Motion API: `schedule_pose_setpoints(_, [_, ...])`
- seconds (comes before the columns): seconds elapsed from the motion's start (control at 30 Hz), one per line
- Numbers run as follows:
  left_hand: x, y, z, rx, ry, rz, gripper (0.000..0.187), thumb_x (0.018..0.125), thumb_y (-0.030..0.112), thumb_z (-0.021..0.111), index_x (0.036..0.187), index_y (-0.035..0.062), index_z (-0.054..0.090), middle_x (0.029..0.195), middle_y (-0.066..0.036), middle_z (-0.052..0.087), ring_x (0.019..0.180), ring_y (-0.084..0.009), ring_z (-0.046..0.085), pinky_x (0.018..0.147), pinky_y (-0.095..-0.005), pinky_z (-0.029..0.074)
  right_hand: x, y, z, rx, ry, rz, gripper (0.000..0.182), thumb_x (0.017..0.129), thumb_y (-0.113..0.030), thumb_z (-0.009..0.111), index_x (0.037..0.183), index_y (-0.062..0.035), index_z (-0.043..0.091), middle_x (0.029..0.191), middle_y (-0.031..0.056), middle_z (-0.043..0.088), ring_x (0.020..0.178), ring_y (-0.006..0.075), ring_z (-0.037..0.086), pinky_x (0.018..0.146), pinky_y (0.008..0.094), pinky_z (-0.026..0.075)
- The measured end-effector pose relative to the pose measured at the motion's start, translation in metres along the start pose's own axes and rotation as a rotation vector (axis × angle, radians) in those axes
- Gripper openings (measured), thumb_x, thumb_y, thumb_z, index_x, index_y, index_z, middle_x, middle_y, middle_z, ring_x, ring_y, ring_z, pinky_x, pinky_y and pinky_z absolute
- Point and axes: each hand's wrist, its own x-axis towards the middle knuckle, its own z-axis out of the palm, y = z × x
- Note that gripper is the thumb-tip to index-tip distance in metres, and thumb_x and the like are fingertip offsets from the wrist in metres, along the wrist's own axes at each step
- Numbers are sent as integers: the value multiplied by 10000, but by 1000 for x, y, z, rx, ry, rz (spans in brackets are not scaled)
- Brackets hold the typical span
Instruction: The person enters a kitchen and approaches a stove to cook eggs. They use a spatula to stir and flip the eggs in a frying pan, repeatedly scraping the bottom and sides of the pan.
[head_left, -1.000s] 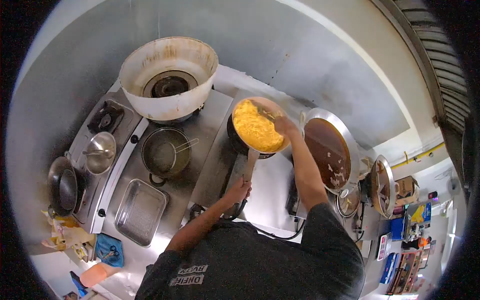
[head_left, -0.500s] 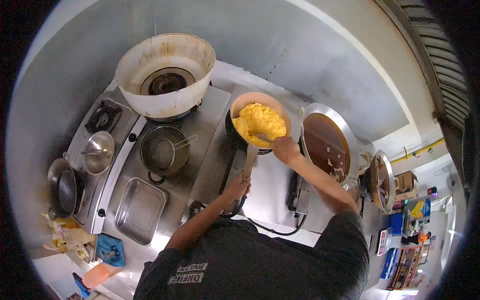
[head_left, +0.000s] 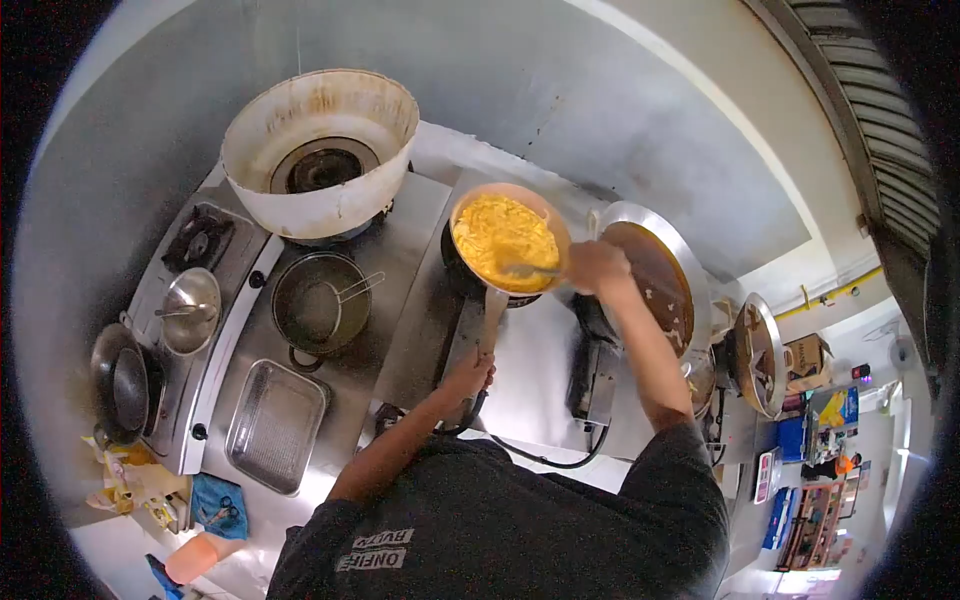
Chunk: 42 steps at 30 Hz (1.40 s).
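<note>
My left hand [head_left: 468, 374] is wrapped around the handle of a frying pan [head_left: 552, 212] with a beige inside and dark outside. A yellow, lumpy mass like scrambled egg [head_left: 505, 235] covers the pan's bottom. Over the pan's right rim, my right hand [head_left: 597, 268] is closed on a short grey metal utensil [head_left: 545, 271]. The utensil's head dips into the egg near the handle side, and its exact kind is too blurred to tell. Right behind my right hand stands a wide metal pan [head_left: 640, 212] of brown liquid.
At the back left, a large stained white ring [head_left: 320, 212] surrounds a burner. A dark pan [head_left: 345, 262] holding a wire strainer stands left of my arm, with a rectangular metal tray [head_left: 278, 425] in front. Another wide pan [head_left: 762, 352] is at the right. A hose [head_left: 550, 463] loops near my body.
My right hand has moved right and slightly up with the utensil. The egg has changed from a piled, folded mass to a flatter, looser layer. My left hand keeps its grip.
</note>
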Motion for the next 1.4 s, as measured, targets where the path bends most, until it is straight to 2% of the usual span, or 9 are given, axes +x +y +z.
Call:
schedule_pose_setpoints(0.07, [1,-1,1,-2,53,-6,177,884,249,427,896,80,376,628,5,443,521,-89,431,457,-262,391,-2,-17,16,4,-87,-29,207,754,-180,520,844,-14,604,826,170,615,834,306,599,695,396,488])
schedule_pose_setpoints(0.13, [4,-7,-2,-69,-10,7,166,885,238,425,881,80,375,623,5,441,501,-93,425,453,-266,389,11,-33,49,98,139,-2,179,756,-146,493,833,-32,607,818,175,616,811,302,607,680,398,491])
schedule_pose_setpoints(0.33, [-5,8,3,-56,48,-37,143,886,223,419,862,90,373,620,9,432,510,-94,431,462,-251,393,73,-11,79,169,238,45,192,769,-136,477,884,-26,584,868,186,606,852,291,601,681,396,495])
schedule_pose_setpoints(0.5, [-13,21,-2,-10,-20,11,139,886,223,422,852,95,380,630,8,438,530,-100,446,464,-261,395,47,19,20,30,209,55,261,768,-221,518,915,-15,581,890,200,602,872,307,592,696,413,491])
schedule_pose_setpoints(0.67, [-7,10,1,-26,-2,-10,148,885,232,433,849,98,380,631,5,445,531,-104,449,462,-261,396,-16,8,-43,-101,-90,62,315,734,-274,552,905,-15,602,888,188,609,859,325,593,696,409,492])
schedule_pose_setpoints(0.9, [5,-6,-8,-68,-81,-8,134,893,207,408,853,83,375,627,-4,445,534,-100,454,469,-257,398,12,-17,49,102,-55,35,208,734,-168,520,857,-33,621,830,190,615,816,312,609,666,395,499])
schedule_pose_setpoints(1.0, [3,-5,-5,-67,-54,-1,138,893,208,405,852,79,378,621,-4,441,525,-98,449,458,-255,393,28,-23,64,104,125,81,187,739,-142,510,853,-40,617,823,157,625,805,283,616,667,386,500])
schedule_pose_setpoints(1.13, [-23,38,6,122,9,51,144,893,207,401,831,79,382,621,0,433,527,-95,444,461,-252,387,56,-5,76,122,175,95,182,750,-151,505,852,-45,611,808,140,629,801,275,616,690,384,494])
schedule_pose_setpoints(1.4, [-15,25,2,9,-40,12,152,891,198,397,800,81,369,620,-5,417,524,-96,423,473,-260,385,-5,-3,-24,58,4,68,220,717,-188,541,865,-41,612,853,165,620,817,292,609,690,397,493])
